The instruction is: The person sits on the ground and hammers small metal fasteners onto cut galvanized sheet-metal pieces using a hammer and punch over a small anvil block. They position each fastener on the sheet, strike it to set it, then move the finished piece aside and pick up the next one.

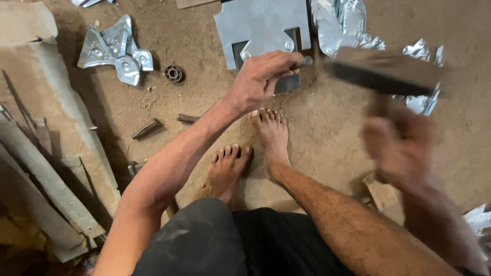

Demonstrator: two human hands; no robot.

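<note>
A: Your left hand (pixel 261 76) has its fingers clenched round a slim metal punch rod (pixel 302 62), tip on the flat grey sheet-metal plate (pixel 261 23) lying on the dirt floor (pixel 327 122). Your right hand (pixel 401 145), blurred, grips a dark flat-headed hammer (pixel 381 71).

B: Risk?

A: An off-centre blow could strike your knuckles or skid the rod. Your bare toes (pixel 268 115) sit just beside the plate; stamped silver pieces (pixel 342 23) crowd its right edge.

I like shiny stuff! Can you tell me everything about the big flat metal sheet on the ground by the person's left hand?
The flat metal sheet is dull silver-grey, lying flat on the sandy dirt floor. Its near edge has a squarish notch, with two small round bumps beside it. The left hand rests over that edge, pinching a thin metal punch against it. The top runs out of view.
</note>
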